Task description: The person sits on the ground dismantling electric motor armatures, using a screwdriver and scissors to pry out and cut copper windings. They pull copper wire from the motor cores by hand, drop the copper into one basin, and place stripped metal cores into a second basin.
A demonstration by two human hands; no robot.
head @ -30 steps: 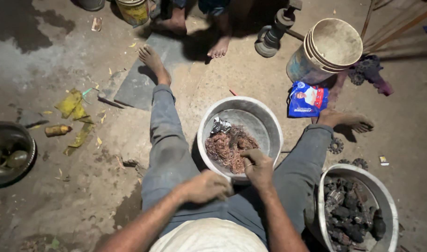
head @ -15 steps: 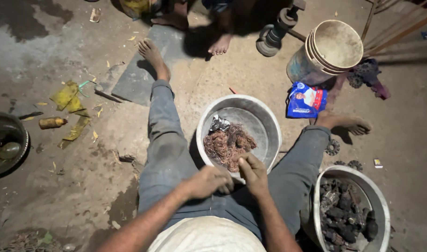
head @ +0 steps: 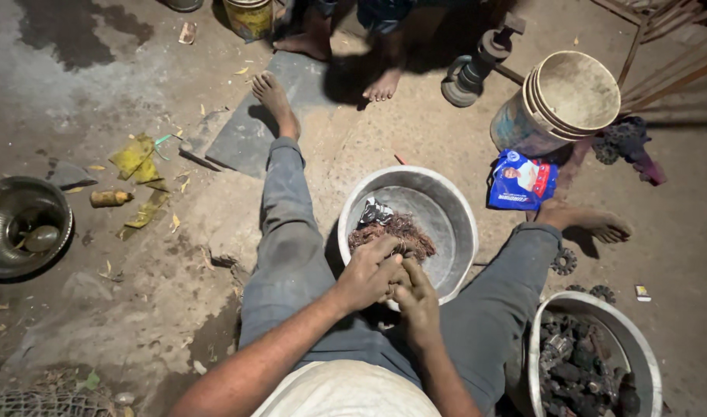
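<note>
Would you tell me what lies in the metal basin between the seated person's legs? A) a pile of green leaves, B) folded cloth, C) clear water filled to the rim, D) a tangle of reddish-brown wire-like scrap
D: the metal basin holds a tangle of reddish-brown scrap, with both the left hand and right hand at its near rim.

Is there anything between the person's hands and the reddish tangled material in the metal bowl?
Nothing visible. The left hand and right hand meet at the near rim of the metal bowl, fingers already reaching the reddish tangled material.
</note>
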